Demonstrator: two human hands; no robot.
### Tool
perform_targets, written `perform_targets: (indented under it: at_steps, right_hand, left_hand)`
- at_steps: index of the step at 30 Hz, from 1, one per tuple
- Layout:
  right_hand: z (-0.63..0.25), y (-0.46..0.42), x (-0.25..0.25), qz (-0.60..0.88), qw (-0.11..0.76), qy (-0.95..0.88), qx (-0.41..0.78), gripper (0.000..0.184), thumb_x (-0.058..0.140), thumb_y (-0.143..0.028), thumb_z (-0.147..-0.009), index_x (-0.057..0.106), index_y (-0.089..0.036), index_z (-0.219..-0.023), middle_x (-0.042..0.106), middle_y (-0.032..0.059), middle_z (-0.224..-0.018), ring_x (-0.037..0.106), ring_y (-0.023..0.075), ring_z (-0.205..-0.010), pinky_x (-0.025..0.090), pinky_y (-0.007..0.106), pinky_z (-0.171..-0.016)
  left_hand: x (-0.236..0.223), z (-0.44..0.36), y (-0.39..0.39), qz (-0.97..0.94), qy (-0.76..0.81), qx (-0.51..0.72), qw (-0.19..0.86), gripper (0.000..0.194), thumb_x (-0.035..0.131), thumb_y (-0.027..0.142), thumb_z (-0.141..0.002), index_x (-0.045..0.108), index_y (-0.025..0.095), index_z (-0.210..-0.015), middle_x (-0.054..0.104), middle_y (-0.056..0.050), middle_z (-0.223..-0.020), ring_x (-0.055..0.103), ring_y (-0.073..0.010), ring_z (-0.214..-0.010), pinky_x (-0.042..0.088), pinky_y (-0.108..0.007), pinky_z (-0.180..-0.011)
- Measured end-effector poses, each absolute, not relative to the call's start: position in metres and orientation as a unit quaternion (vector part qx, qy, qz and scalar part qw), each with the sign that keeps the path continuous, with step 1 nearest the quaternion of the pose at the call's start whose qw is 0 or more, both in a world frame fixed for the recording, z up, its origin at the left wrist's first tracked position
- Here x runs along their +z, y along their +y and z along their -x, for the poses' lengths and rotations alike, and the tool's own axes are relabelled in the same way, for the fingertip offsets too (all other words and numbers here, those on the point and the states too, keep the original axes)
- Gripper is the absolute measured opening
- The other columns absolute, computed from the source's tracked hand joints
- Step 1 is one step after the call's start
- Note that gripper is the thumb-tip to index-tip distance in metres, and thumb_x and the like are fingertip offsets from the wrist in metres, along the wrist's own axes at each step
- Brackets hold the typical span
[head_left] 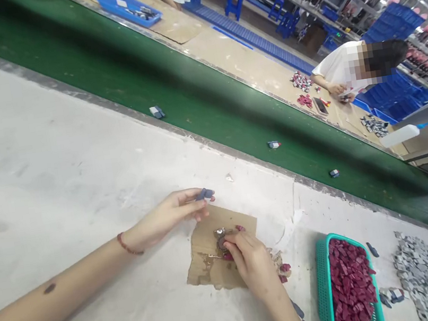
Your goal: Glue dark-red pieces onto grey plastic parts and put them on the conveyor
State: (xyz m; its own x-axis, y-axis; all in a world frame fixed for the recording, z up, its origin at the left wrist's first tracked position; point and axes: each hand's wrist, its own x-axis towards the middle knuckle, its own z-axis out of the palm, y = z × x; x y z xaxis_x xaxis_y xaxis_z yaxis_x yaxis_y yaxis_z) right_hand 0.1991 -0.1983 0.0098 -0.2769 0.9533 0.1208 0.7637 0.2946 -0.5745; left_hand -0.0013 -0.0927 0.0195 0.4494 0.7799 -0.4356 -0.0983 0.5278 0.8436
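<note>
My left hand hovers just above the white table, its fingers pinched on a small dark blue-grey piece. My right hand rests on a brown cardboard scrap, fingers curled and pressed down on a small grey round part with a dark red bit beside it. A few dark red pieces lie loose at the cardboard's right edge. A red cord circles my left wrist.
A teal basket of dark red pieces stands right of my hands, then a heap of grey pieces. A green conveyor belt carries small assembled pieces. A person works across the belt.
</note>
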Motion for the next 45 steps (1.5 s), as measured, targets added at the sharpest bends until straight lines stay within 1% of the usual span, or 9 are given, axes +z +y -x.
perform_targets:
  at_steps: [3,6,10,13,21,27,31,35,45]
  right_hand:
    - [-0.198,-0.198,0.006,0.541,0.199,-0.801,0.16,0.034,0.035,-0.025,-0.102,0.064,-0.02,-0.086,0.064,0.0049,-0.071,0.061,0.0184,-0.066,0.054,0.031,-0.072]
    - [-0.197,-0.199,0.002,0.537,0.186,-0.811,0.139,0.033,0.035,-0.022,-0.102,0.064,-0.021,-0.086,0.063,0.0049,-0.072,0.06,0.0188,-0.066,0.053,0.031,-0.066]
    - [-0.196,-0.199,0.001,0.542,0.176,-0.81,0.135,0.032,0.036,-0.019,-0.1,0.062,-0.022,-0.083,0.062,0.0049,-0.071,0.059,0.0201,-0.065,0.052,0.034,-0.068]
    - [-0.196,-0.199,0.003,0.55,0.183,-0.8,0.154,0.032,0.036,-0.019,-0.1,0.063,-0.022,-0.082,0.063,0.0051,-0.072,0.059,0.0204,-0.066,0.052,0.034,-0.068]
    - [-0.2,-0.199,0.011,0.633,0.333,-0.589,0.375,0.019,0.056,-0.033,-0.092,0.071,-0.022,-0.087,0.07,0.0031,-0.074,0.065,0.0186,-0.068,0.051,0.03,-0.065]
    - [-0.197,-0.199,0.012,0.632,0.475,-0.406,0.458,0.034,0.069,-0.051,-0.08,0.073,-0.017,-0.082,0.063,0.0007,-0.056,0.054,0.0126,-0.049,0.044,0.024,-0.046]
    - [-0.189,-0.199,0.015,0.622,0.5,-0.392,0.458,0.035,0.07,-0.053,-0.079,0.073,-0.017,-0.081,0.064,0.0008,-0.055,0.055,0.0125,-0.048,0.045,0.024,-0.046]
    - [-0.179,-0.2,0.015,0.617,0.521,-0.393,0.44,0.032,0.069,-0.051,-0.08,0.072,-0.019,-0.081,0.065,0.0007,-0.058,0.058,0.0131,-0.05,0.047,0.024,-0.046]
    - [-0.172,-0.205,0.011,0.629,0.484,-0.443,0.418,0.024,0.065,-0.041,-0.086,0.073,-0.018,-0.086,0.069,0.0035,-0.067,0.062,0.0146,-0.057,0.051,0.025,-0.052]
  left_hand:
    - [0.015,0.004,-0.108,-0.394,0.472,0.278,0.738,0.045,0.08,0.047,-0.065,0.071,0.016,-0.095,0.072,-0.005,-0.076,0.062,-0.0177,-0.065,0.048,-0.028,-0.061]
    - [0.01,0.002,-0.117,-0.379,0.47,0.284,0.745,0.042,0.079,0.047,-0.065,0.07,0.016,-0.092,0.073,-0.008,-0.085,0.065,-0.0204,-0.072,0.048,-0.028,-0.061]
    - [0.006,-0.002,-0.122,-0.354,0.426,0.318,0.77,0.039,0.082,0.04,-0.065,0.069,0.019,-0.096,0.074,-0.009,-0.1,0.066,-0.0252,-0.098,0.05,-0.03,-0.077]
    - [0.002,-0.002,-0.124,-0.346,0.403,0.304,0.791,0.043,0.081,0.036,-0.068,0.066,0.02,-0.105,0.073,-0.008,-0.098,0.066,-0.024,-0.096,0.05,-0.027,-0.071]
    - [0.0,-0.001,-0.127,-0.299,0.375,0.298,0.825,0.037,0.086,0.033,-0.063,0.06,0.02,-0.087,0.062,0.001,-0.081,0.061,-0.0138,-0.071,0.048,-0.024,-0.064]
    - [-0.008,-0.007,-0.136,-0.289,0.369,0.321,0.823,0.039,0.088,0.032,-0.06,0.057,0.018,-0.08,0.062,0.003,-0.076,0.058,-0.0107,-0.063,0.047,-0.024,-0.062]
    - [-0.014,-0.01,-0.142,-0.292,0.371,0.31,0.825,0.041,0.088,0.034,-0.059,0.065,0.018,-0.09,0.069,-0.004,-0.091,0.064,-0.0159,-0.075,0.05,-0.027,-0.069]
    - [-0.016,-0.011,-0.147,-0.301,0.372,0.301,0.825,0.041,0.088,0.038,-0.059,0.068,0.017,-0.088,0.071,-0.003,-0.081,0.065,-0.0169,-0.072,0.051,-0.028,-0.068]
    - [-0.014,-0.013,-0.152,-0.293,0.36,0.309,0.83,0.039,0.088,0.039,-0.059,0.065,0.018,-0.082,0.074,-0.003,-0.088,0.069,-0.017,-0.077,0.055,-0.028,-0.071]
